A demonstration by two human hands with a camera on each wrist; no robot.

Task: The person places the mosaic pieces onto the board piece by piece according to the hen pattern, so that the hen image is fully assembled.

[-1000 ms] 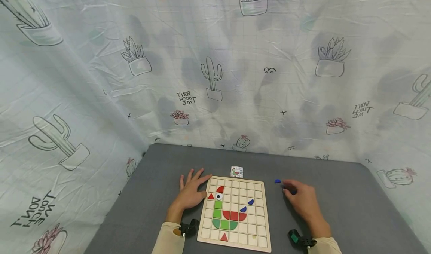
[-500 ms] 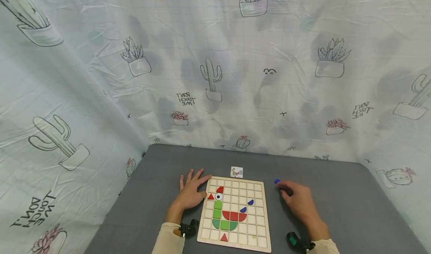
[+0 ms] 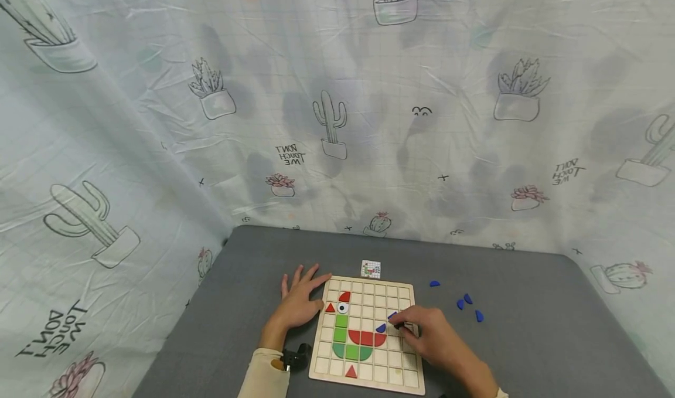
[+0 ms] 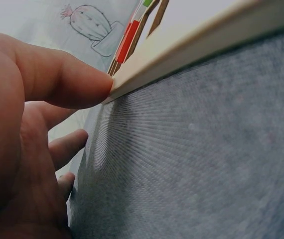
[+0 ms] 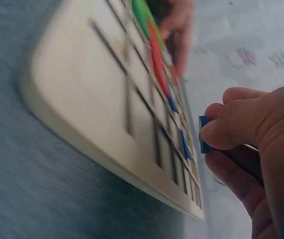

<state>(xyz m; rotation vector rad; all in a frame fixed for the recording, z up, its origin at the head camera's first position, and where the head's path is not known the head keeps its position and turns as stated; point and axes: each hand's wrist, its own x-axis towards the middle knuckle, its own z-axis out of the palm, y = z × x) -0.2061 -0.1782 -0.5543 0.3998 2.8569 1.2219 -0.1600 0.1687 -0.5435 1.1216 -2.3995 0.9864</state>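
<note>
A wooden grid board (image 3: pixel 379 377) lies on the grey table, with red, green and blue pieces set in its squares. My left hand (image 3: pixel 300 305) rests at the board's left edge, fingers spread and thumb against the rim, as the left wrist view shows. Over the right part of the board, my right hand (image 3: pixel 435 334) pinches a small blue piece (image 5: pixel 204 134) between thumb and fingers. Just left of those fingers, a blue half-round piece (image 3: pixel 381 328) sits in a square. Another blue piece in the board is partly covered by the right hand.
Several loose blue half-round pieces (image 3: pixel 467 298) lie on the table right of the board, one (image 3: pixel 435 283) nearer its top corner. A small pattern card (image 3: pixel 371 269) lies behind the board. A cactus-print curtain (image 3: pixel 369 122) hangs behind the table.
My right hand has moved left from the loose pieces to over the board with a blue piece, uncovering several blue pieces on the table. My left hand has stayed put.
</note>
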